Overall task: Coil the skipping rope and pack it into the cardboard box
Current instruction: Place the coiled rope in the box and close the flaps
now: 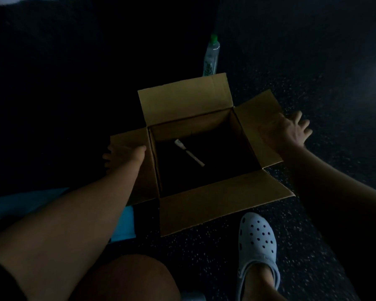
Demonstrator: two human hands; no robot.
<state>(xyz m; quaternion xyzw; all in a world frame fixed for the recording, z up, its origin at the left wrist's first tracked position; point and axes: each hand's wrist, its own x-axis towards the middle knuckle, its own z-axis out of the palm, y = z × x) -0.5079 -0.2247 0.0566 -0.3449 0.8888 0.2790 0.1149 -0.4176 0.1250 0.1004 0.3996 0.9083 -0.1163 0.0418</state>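
Note:
The scene is very dark. A cardboard box [217, 205] stands on the floor in the middle with all its flaps folded outward. Inside it lies a white skipping-rope handle [190, 153] on the dark bottom; the rope itself is lost in shadow. My left hand [123, 154] rests on the left flap, fingers curled over its outer edge. My right hand [291, 131] lies on the right flap with fingers spread past its far edge.
A clear plastic bottle with a green cap [211, 55] stands just behind the box. A white clog on a foot [256, 242] is at the front right, a bare knee [126, 276] below. Something blue [124, 224] lies at the left on the speckled dark floor.

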